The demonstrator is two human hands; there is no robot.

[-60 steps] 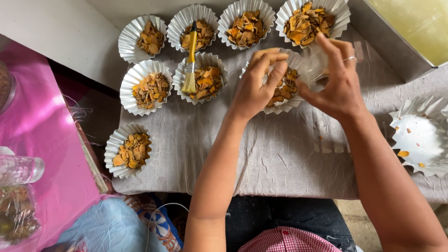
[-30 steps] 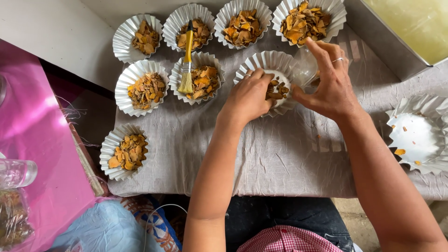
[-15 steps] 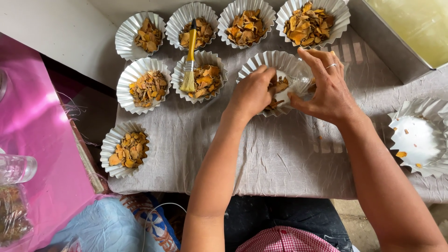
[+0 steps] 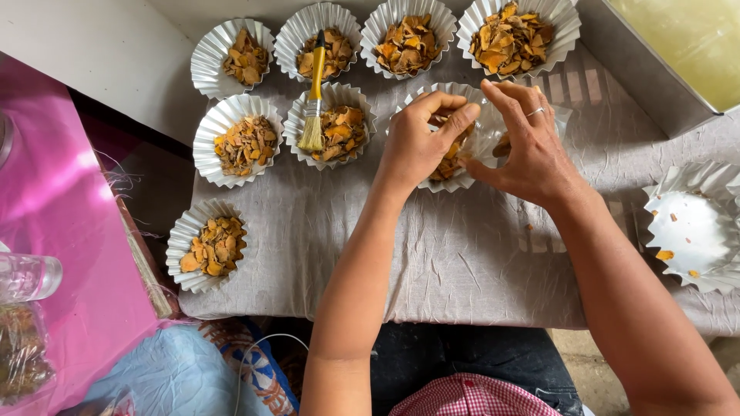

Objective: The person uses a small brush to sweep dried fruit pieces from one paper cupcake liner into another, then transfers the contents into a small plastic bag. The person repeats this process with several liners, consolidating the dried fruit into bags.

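Grip: I see left hand (image 4: 416,142) and right hand (image 4: 524,146) both pinching one fluted foil cup (image 4: 462,179) of orange chips, mid-worktop toward far edge. Risk: thin rim buckles, chips spill onto cloth (image 4: 432,254).

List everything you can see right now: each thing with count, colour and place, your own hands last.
filled fluted paper cups: seven, white, holding orange-brown dried chips; four in the back row, two in the middle row, one alone front left
cup being handled: one, white, with chips, middle row under both hands
nearly empty cup: one, white, a few crumbs, far right
brush: one, yellow handle, pale bristles, lying across two cups
cloth: one, grey, wrinkled, under the cups
metal tray: one, grey, top right, yellowish inside
pink sheet: one, left
clear jar: one, left edge
left hand: fingers in the handled cup
right hand: ring on one finger, at that cup's rim
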